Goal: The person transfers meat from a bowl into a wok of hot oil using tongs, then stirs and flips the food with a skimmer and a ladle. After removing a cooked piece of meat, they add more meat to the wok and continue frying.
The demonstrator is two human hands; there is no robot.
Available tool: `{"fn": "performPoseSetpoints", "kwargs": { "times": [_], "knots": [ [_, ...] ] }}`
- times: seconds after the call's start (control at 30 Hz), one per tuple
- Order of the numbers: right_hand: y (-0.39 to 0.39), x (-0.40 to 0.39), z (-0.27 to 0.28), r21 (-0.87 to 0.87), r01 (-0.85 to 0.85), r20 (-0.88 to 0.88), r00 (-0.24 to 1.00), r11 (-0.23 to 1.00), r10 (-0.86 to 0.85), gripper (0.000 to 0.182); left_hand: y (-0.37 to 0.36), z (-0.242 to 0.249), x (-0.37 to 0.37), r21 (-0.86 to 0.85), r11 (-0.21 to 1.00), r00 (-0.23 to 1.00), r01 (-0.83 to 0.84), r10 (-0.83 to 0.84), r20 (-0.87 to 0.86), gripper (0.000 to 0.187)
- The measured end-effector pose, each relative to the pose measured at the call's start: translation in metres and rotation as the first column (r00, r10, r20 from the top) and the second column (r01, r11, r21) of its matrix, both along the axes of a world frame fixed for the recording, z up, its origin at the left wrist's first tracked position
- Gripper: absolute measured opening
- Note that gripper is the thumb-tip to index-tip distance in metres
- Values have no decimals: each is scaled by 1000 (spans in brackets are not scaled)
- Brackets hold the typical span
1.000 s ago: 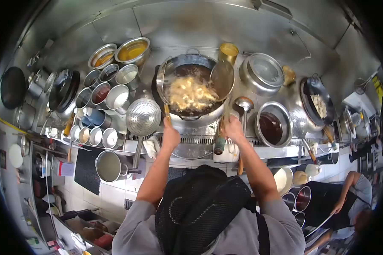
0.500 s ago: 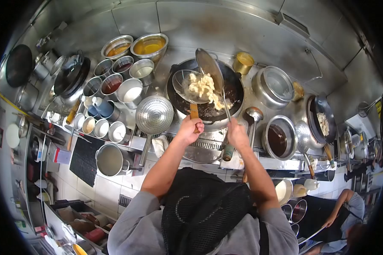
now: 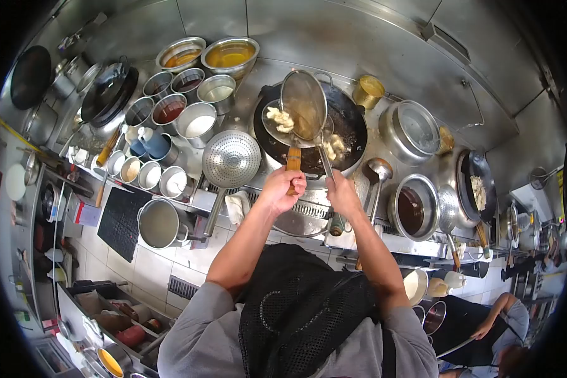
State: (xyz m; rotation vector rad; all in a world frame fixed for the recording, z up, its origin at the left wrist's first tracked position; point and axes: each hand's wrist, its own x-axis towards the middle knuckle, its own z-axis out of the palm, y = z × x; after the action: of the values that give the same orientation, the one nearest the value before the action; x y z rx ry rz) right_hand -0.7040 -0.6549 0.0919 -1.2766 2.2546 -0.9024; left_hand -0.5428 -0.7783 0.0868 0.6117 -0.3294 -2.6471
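My left hand (image 3: 285, 189) is closed around the wooden handle (image 3: 294, 161) of a wire skimmer, whose bowl (image 3: 269, 131) is over the wok and holds a clump of pale yellow food pieces (image 3: 280, 120). Gripping a metal handle, my right hand (image 3: 343, 193) holds a round mesh strainer (image 3: 303, 104) tilted up, its face overlapping the skimmer in this view. Beneath both tools is a dark wok (image 3: 353, 123). More pale pieces (image 3: 336, 148) show low in it, right of the strainer's handle.
A perforated ladle (image 3: 231, 159) lies left of the wok, near metal sauce pots (image 3: 198, 123). To the right are a ladle (image 3: 379, 169), a lidded pot (image 3: 412, 129) and a bowl of dark sauce (image 3: 414, 206). Another person's arm (image 3: 492, 318) shows at lower right.
My right hand has swung the strainer left and brought it more face-on over the skimmer. The long clump of food has split, part in the skimmer and part lower in the wok.
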Motion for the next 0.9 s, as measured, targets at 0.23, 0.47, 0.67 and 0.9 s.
{"fn": "performPoseSetpoints", "kwargs": {
  "times": [0.23,0.47,0.67,0.9],
  "knots": [
    [21,26,76,-152,83,-151,983,985,-106,22,2,3,-3,-82,996,998,-29,32,44,14],
    [11,6,22,-71,-29,-267,964,997,9,17,14,12,5,-195,981,990,5,22,136,21],
    [24,31,52,-152,127,-182,971,980,-154,24,20,13,9,-247,968,981,29,20,191,28],
    [9,6,37,-154,-3,-278,960,988,-41,15,11,2,20,-319,947,971,43,35,236,28]
  ]
}}
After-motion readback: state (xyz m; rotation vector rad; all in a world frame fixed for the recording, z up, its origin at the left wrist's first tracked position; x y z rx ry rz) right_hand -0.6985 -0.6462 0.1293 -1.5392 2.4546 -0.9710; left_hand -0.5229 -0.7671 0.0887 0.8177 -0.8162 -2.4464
